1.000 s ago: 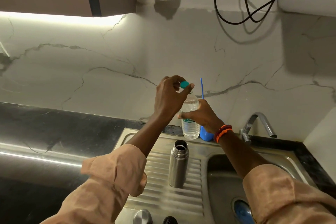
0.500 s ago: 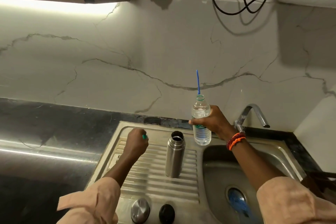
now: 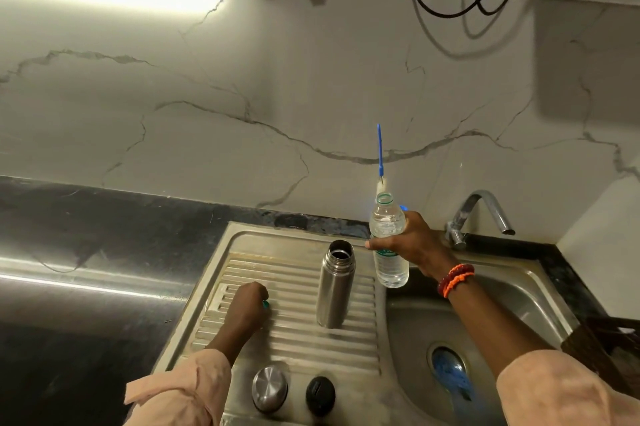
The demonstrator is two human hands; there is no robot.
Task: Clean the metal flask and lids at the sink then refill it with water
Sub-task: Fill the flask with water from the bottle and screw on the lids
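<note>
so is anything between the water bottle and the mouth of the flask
Nothing visible. The flask stands open on the draining board, both lids lying nearer the person. The right hand holds the uncapped water bottle just right of it.

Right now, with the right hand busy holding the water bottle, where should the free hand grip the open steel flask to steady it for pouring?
Probably grip the steel flask around its straight lower body, below the shoulder, coming in from its left side, where the left hand already is. It stands upright on the ribbed drainboard, with the water bottle in the right hand close on its right. Keep the open mouth clear.
</note>
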